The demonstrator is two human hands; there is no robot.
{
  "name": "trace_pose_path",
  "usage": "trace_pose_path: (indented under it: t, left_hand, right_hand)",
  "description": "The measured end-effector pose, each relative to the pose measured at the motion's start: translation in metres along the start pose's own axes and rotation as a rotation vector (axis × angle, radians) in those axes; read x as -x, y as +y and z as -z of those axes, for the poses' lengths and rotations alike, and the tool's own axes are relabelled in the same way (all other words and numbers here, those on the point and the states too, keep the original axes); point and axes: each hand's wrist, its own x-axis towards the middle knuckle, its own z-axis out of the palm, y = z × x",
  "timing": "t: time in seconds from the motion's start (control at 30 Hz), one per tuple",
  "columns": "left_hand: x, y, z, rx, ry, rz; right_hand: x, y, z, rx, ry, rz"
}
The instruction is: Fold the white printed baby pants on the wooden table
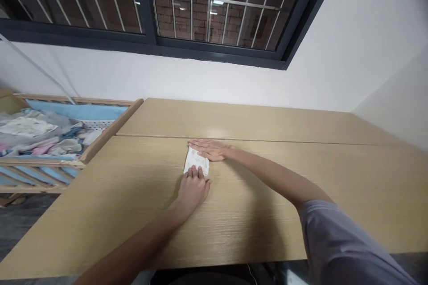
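A small white folded cloth with a faint print lies flat on the wooden table. My left hand rests on its near edge, fingertips on the fabric and fingers stretched forward. Across the far edge of the cloth lies my right hand, flat, with its fingers pointing left. Neither hand is wrapped around the cloth. Part of its far edge is hidden under my right hand.
To the left stands a wooden crib with blue lining, piled with clothes. A seam runs across the table's far part. Behind it are a white wall and a barred window.
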Motion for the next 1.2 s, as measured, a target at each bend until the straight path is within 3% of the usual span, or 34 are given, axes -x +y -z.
trace_pose_path:
  t: [0.13,0.3,0.37,0.47,0.57,0.77,0.9,1.0,1.1,1.2]
  left_hand:
    - [-0.008,-0.004,0.021,-0.018,-0.022,0.036]
    - [-0.023,-0.033,0.042,-0.111,0.126,0.204]
    - [-0.025,-0.043,0.041,-0.154,0.138,0.289]
    - [-0.028,-0.052,0.033,-0.142,0.065,0.355]
    - [-0.031,-0.053,0.023,-0.102,0.014,0.356]
    - [-0.038,-0.054,0.020,0.008,-0.050,0.284]
    - [-0.037,-0.050,0.035,0.117,-0.076,0.220]
    - [-0.037,-0.041,0.059,0.192,-0.084,0.167]
    - [-0.029,-0.022,0.095,0.253,-0.095,0.069]
    - [0.006,0.007,0.131,0.333,-0.095,-0.036]
  right_hand:
    - [-0.003,0.014,-0.002,0.014,-0.030,-0.092]
    - [-0.007,0.021,0.008,-0.041,0.308,-0.371]
    - [-0.007,0.019,0.009,-0.110,0.392,-0.443]
    - [-0.006,0.013,0.000,-0.193,0.391,-0.448]
    - [-0.004,0.005,-0.016,-0.310,0.385,-0.461]
    - [-0.001,-0.016,-0.036,-0.418,0.522,-0.602]
    - [0.014,-0.044,-0.033,-0.401,0.583,-0.682]
    - [0.033,-0.079,-0.027,-0.392,0.647,-0.730]
    - [0.059,-0.128,-0.020,-0.503,0.753,-0.745]
    - [0.095,-0.189,-0.017,-0.739,0.853,-0.610]
